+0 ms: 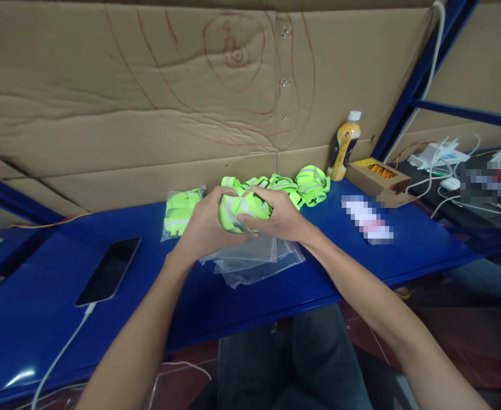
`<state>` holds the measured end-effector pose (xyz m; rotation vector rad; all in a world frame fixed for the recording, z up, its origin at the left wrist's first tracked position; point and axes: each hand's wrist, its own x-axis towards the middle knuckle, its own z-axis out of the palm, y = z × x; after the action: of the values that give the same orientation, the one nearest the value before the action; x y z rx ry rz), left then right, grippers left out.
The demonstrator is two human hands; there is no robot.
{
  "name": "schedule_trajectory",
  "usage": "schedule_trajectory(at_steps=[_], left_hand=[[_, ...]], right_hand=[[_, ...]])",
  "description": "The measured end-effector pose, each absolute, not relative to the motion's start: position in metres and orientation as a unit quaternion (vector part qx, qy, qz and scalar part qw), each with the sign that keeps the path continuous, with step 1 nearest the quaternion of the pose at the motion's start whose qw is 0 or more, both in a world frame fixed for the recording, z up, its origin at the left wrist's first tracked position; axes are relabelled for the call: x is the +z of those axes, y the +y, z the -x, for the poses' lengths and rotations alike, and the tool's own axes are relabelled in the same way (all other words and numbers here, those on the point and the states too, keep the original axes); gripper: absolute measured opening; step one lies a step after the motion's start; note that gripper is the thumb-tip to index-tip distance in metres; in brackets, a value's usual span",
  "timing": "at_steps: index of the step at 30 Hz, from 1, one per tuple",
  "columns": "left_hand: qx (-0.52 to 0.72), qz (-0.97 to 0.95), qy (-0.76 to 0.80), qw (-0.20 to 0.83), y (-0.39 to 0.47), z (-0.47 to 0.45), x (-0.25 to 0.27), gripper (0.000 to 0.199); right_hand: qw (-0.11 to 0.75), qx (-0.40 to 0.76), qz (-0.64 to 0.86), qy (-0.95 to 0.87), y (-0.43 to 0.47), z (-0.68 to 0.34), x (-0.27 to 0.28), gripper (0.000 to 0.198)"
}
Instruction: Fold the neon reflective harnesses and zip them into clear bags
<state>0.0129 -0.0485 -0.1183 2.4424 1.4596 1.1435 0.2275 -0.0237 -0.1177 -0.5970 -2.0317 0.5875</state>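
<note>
My left hand (203, 225) and my right hand (282, 213) are both closed around a folded bundle of neon yellow-green reflective straps (232, 215), gripping it from either side above the blue table. A clear film seems to lie over part of it; I cannot tell whether it is inside a bag. Beneath my hands lie several clear zip bags (245, 267), loosely stacked. Left of my left hand sits a clear bag packed with the same neon material (182, 212). Behind my right hand, more loose reflective straps (312, 185) are heaped against the cardboard.
A phone (110, 270) with a white charging cable lies left on the blue table (250, 310). At the back right stand a yellow bottle (345, 148) and an open cardboard box (381, 179). A blurred-out flat item (367, 221) lies nearby. Cardboard (168, 97) walls the back.
</note>
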Motion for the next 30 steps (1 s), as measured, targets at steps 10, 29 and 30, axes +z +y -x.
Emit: schedule_trajectory(at_steps=[10,29,30], left_hand=[[0.401,-0.799,0.439,-0.097,-0.040,-0.026,-0.148,0.101],[0.348,-0.807,0.423,-0.220,-0.033,-0.018,-0.152,0.048],[0.351,-0.805,0.424,-0.220,-0.033,-0.019,-0.152,0.047]], right_hand=[[0.459,0.227,0.279,-0.813,-0.020,-0.220,-0.125,0.028],[0.433,0.298,0.289,-0.800,-0.035,-0.213,-0.126,0.037],[0.425,0.295,0.283,-0.808,-0.035,-0.215,-0.125,0.034]])
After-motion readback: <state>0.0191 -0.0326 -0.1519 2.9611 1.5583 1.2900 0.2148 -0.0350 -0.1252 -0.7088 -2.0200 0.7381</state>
